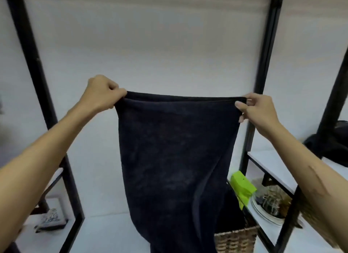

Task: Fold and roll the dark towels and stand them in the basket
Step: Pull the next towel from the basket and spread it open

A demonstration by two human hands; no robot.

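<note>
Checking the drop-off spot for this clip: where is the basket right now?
In the head view the basket sits at the bottom edge, right of centre, partly hidden behind the hanging dark towel and just below the bright green object.

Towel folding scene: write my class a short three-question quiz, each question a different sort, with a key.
1. True or false: both hands grip the dark towel by its top edge.
2. The wicker basket sits: A) lower left, B) lower right, C) overhead.
3. What colour is the object on the shelf beside the towel?

Key: 1 true, left hand and right hand hold it up, hanging; 2 B; 3 bright green.
</note>
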